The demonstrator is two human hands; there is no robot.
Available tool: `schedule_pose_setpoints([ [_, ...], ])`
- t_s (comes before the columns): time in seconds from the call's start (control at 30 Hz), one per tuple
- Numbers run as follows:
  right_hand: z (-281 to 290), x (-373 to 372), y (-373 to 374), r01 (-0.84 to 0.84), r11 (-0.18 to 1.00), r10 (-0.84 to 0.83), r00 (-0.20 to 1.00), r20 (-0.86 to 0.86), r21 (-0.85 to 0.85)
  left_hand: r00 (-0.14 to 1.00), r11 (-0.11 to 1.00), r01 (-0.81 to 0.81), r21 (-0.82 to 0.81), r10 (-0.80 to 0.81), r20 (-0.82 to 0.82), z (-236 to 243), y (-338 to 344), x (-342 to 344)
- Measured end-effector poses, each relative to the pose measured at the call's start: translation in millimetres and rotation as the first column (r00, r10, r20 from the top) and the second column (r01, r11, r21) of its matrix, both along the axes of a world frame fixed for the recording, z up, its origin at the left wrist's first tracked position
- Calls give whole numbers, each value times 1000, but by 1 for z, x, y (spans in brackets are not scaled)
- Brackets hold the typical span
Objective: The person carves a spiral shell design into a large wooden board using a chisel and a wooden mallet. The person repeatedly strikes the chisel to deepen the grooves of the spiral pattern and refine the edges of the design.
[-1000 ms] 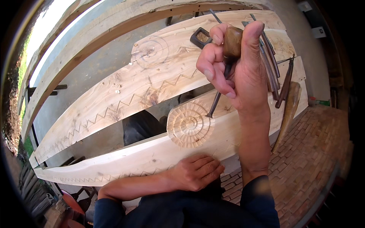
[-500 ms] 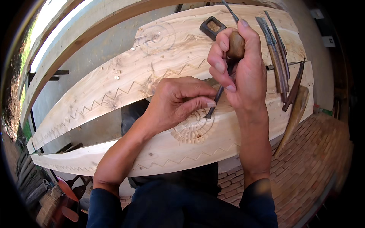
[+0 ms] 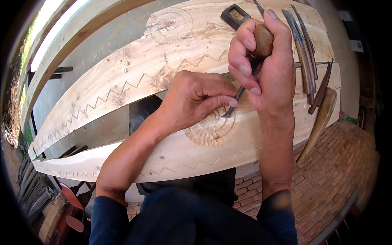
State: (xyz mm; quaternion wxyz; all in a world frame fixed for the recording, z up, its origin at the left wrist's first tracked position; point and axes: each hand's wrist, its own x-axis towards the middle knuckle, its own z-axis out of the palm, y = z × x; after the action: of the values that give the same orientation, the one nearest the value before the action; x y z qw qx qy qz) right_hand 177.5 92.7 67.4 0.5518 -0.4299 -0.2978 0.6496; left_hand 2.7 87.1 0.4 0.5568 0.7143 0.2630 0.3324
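My right hand (image 3: 278,71) is wrapped round the rounded wooden handle of a chisel (image 3: 262,41), its butt end facing up. The chisel's dark metal shaft slants down to a flared blade, which meets the wood at the upper right part of a carved round rosette (image 3: 210,136). Thumb and fingers of my left hand (image 3: 194,98) pinch together at the shaft just above the blade. The rosette, with its rings of small wedge-shaped cuts, lies on the near pale wooden board (image 3: 171,157). My left hand hides part of it.
A far board (image 3: 118,77) bears a zigzag line and pencilled circles. Beyond my right hand lie several chisels (image 3: 302,53), a wooden club (image 3: 318,122) and a dark box (image 3: 235,16). A curved wooden beam (image 3: 77,36) crosses the upper left; brick paving (image 3: 326,171) lies below right.
The whole view has shifted, so boards, tools and hands appear slightly higher and farther right. Both hands keep the same grip on the chisel, its blade still at the rosette.
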Motion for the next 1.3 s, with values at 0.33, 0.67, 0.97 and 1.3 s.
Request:
schedule_pose_setpoints([
  [0.33,3,-2,1,32,999,-32,999,-14,-39,1000,1000,6,-5,-6,-21,-2,0,0],
  [0.67,0,2,1,-28,1000,28,997,-67,1,999,1000,17,19,-16,-32,-3,0,3],
  [0.97,2,-5,-3,24,998,-22,999,-40,50,997,999,53,-2,-53,-57,-3,2,0],
  [1.3,5,-15,-8,47,993,-50,998,33,110,998,998,57,16,-57,-1,-3,5,-3],
])
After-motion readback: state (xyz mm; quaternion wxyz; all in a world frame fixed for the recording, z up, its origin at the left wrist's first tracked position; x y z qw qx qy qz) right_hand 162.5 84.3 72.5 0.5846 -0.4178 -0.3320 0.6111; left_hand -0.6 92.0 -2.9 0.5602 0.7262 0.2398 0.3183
